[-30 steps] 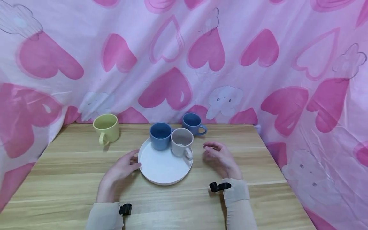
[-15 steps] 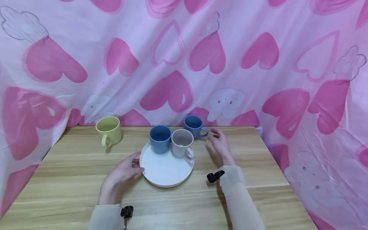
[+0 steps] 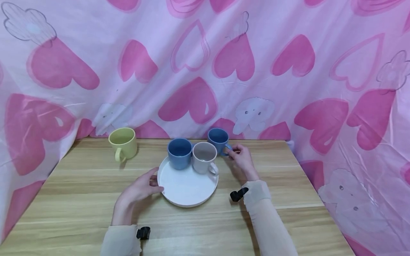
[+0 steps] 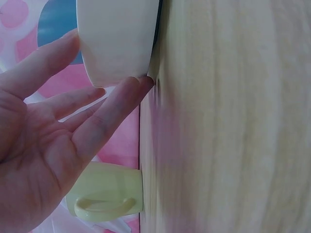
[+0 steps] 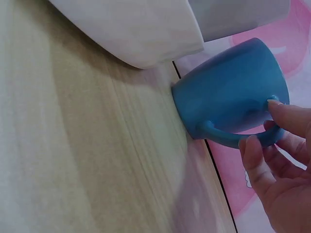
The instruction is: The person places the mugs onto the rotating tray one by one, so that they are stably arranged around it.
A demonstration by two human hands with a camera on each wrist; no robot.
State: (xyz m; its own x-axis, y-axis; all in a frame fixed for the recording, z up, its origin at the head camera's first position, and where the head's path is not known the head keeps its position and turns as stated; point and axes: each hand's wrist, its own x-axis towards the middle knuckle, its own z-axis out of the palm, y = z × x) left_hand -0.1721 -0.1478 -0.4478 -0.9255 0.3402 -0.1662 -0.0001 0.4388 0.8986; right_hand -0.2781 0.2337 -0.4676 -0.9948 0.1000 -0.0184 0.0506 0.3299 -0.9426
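Note:
My right hand (image 3: 242, 160) pinches the handle of a blue mug (image 3: 218, 138) behind the plate's right side. In the right wrist view, thumb and fingers close round the handle (image 5: 228, 138) while the mug (image 5: 228, 87) stands by the table's far edge. My left hand (image 3: 141, 186) rests extended fingers and thumb against the left rim of a round white plate (image 3: 189, 193). The left wrist view shows these fingertips (image 4: 131, 85) at the plate's side wall (image 4: 116, 43). On the plate stand a second blue mug (image 3: 179, 154) and a pale grey mug (image 3: 204, 158).
A yellow-green mug (image 3: 123, 145) stands at the back left of the wooden table (image 3: 198, 231), its handle toward me. Close behind the far edge hangs a pink heart-patterned cloth (image 3: 189, 99), which continues along the right side.
My right hand has moved forward from beside the plate to the rear blue mug and taken hold of its handle. The left hand stays at the plate's rim.

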